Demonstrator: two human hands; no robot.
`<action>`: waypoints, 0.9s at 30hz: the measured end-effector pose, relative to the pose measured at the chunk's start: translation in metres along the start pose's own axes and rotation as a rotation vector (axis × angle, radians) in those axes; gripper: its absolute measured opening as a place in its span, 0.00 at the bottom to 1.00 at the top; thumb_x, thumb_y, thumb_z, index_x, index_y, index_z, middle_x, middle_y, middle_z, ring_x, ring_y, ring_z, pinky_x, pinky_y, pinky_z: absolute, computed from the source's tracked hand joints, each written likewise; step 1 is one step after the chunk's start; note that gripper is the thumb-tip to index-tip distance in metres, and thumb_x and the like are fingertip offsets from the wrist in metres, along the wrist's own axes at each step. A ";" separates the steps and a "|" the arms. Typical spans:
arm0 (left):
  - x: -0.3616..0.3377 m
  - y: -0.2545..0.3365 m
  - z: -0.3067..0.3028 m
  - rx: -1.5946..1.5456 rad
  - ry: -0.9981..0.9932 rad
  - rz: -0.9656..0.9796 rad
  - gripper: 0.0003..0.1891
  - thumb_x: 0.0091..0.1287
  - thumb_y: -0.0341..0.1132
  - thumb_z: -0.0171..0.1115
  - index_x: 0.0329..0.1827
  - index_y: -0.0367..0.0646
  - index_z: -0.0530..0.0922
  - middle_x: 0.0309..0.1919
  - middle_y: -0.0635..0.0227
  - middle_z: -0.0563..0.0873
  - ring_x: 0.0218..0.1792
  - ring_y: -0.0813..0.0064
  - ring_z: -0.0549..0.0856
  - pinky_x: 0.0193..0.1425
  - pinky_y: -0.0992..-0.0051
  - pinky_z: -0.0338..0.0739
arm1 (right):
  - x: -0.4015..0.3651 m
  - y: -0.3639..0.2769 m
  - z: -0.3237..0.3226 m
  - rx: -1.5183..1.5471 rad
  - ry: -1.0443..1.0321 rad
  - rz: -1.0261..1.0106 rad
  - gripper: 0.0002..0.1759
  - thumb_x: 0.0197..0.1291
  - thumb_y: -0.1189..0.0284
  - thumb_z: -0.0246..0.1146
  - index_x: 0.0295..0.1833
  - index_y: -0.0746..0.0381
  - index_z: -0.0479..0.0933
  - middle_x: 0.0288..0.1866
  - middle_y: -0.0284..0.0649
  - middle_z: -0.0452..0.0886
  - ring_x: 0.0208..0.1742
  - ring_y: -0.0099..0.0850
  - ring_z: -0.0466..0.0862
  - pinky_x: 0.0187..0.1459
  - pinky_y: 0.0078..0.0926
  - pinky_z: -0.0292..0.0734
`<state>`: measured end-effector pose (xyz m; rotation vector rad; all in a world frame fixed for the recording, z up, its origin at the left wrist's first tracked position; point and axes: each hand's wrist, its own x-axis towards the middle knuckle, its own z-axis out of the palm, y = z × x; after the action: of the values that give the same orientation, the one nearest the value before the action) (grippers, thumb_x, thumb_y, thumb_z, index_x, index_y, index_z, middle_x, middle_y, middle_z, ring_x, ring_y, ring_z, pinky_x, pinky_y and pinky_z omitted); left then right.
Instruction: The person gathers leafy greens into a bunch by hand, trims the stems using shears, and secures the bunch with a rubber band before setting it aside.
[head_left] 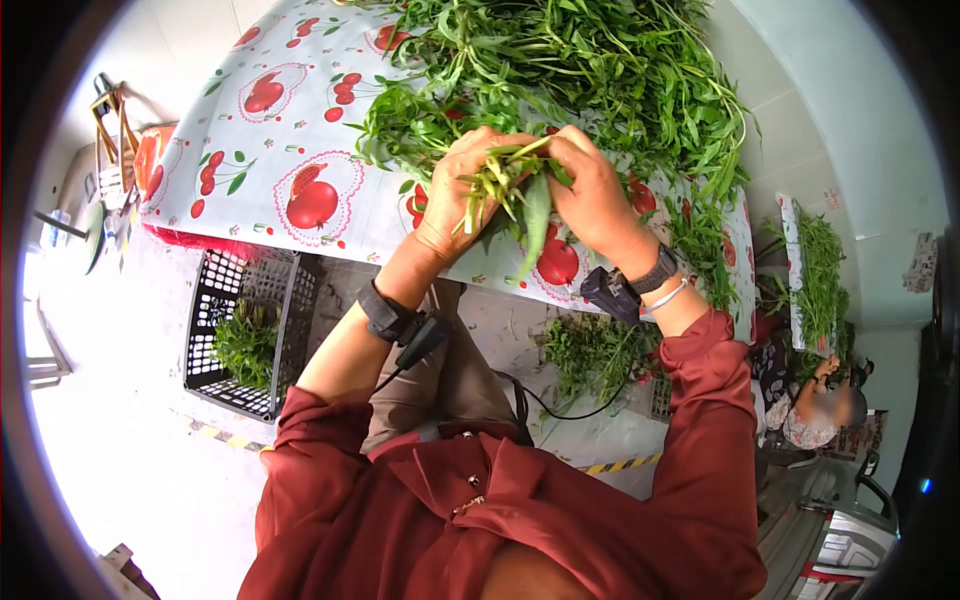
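L hand & R hand: fingers clamped on a bunch of green stems, held just over the tabletop edge. Risk: loose stems slip out and drop to the floor w/ the scraps. A black crate sits below left. The greens pile crowds in behind, and another person is far right.

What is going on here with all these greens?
A person in a red shirt grips a bunch of stems with the left hand and right hand at the edge of a table. A pile of greens lies on it; a crate on the floor holds more.
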<state>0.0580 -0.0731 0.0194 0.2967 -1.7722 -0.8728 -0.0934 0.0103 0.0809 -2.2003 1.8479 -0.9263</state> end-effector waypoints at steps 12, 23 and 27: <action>-0.003 0.005 0.001 -0.082 -0.011 -0.098 0.14 0.63 0.26 0.67 0.52 0.41 0.84 0.36 0.64 0.81 0.39 0.68 0.81 0.47 0.73 0.76 | 0.001 0.001 0.014 0.090 0.037 -0.060 0.18 0.51 0.82 0.61 0.51 0.66 0.75 0.46 0.48 0.75 0.49 0.51 0.78 0.50 0.39 0.75; 0.014 0.004 -0.007 -0.134 0.157 -0.164 0.10 0.75 0.37 0.57 0.48 0.42 0.84 0.46 0.64 0.85 0.47 0.69 0.84 0.56 0.69 0.76 | -0.007 0.013 -0.001 -0.252 -0.012 0.038 0.26 0.48 0.77 0.68 0.56 0.57 0.74 0.45 0.45 0.74 0.45 0.51 0.80 0.43 0.44 0.78; 0.023 0.025 -0.019 -0.228 0.145 -0.381 0.19 0.78 0.45 0.49 0.47 0.42 0.85 0.43 0.66 0.86 0.47 0.70 0.82 0.56 0.69 0.74 | -0.002 0.023 0.001 -0.180 0.013 0.038 0.29 0.48 0.75 0.69 0.59 0.56 0.73 0.45 0.44 0.75 0.45 0.51 0.81 0.44 0.45 0.78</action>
<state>0.0713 -0.0771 0.0556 0.5442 -1.4881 -1.2791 -0.1124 0.0059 0.0692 -2.2537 2.0465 -0.7981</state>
